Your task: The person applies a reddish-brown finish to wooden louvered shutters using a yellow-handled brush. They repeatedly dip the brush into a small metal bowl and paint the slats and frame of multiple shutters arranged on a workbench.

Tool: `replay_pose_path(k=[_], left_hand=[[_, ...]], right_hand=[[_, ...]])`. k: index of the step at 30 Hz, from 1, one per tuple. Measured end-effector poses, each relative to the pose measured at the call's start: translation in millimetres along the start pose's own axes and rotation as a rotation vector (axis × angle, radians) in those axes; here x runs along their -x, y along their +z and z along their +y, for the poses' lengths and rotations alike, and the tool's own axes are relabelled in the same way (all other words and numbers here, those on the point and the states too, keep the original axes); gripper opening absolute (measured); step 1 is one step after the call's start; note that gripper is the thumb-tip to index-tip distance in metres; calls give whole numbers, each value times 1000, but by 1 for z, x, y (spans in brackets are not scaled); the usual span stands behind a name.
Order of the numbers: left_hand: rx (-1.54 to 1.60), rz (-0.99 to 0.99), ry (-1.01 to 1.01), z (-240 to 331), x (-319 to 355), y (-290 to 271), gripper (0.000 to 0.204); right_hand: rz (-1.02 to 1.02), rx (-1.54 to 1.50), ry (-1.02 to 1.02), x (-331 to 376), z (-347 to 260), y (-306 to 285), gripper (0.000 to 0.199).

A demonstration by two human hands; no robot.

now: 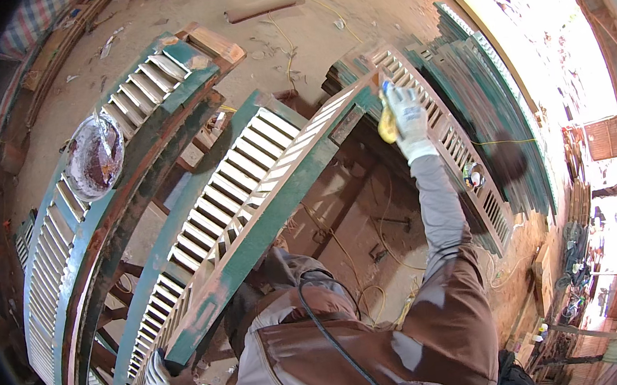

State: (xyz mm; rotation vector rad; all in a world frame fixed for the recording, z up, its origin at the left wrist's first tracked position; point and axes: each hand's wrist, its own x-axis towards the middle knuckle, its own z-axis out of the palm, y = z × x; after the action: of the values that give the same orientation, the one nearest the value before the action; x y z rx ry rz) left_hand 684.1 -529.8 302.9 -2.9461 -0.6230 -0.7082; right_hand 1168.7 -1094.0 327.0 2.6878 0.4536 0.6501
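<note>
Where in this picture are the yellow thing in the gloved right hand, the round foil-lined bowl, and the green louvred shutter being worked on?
yellow thing [387,128], head view, on its lower end below the glove.
foil-lined bowl [95,156], head view, on its dark middle.
green louvred shutter [253,236], head view, on its worn side rail.

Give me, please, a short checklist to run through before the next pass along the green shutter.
1. Left hand grips the near end of the green shutter: ok.
2. Right hand presses the yellow tool on the far end: ok.
3. Both hands gloved: ok.
4. Black cable lies over the lap, clear of the slats: ok.
5. Bowl sits steady on the other shutter: cannot tell.
</note>
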Motion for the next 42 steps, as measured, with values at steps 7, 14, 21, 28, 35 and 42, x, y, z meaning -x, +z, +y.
replay_pose_path(k=[7, 14, 21, 28, 35, 42], left_hand=[[-14, -8, 29, -1, 4, -2, 73], [-5, 6, 29, -1, 3, 0, 77], [-10, -9, 17, 1, 2, 1, 70], [-13, 10, 32, -10, 11, -5, 58], [26, 6, 63, 4, -1, 17, 62], [46, -5, 92, 24, -12, 27, 62]], right_hand=[[227, -378, 85, 11, -5, -45, 23], [187, -493, -2, -5, 11, -35, 21], [136, -553, 181, -13, 26, -33, 24], [77, -526, -13, -10, 1, -36, 34], [25, -392, 132, -9, 24, -13, 27], [-176, -558, 269, -16, 33, -2, 26]])
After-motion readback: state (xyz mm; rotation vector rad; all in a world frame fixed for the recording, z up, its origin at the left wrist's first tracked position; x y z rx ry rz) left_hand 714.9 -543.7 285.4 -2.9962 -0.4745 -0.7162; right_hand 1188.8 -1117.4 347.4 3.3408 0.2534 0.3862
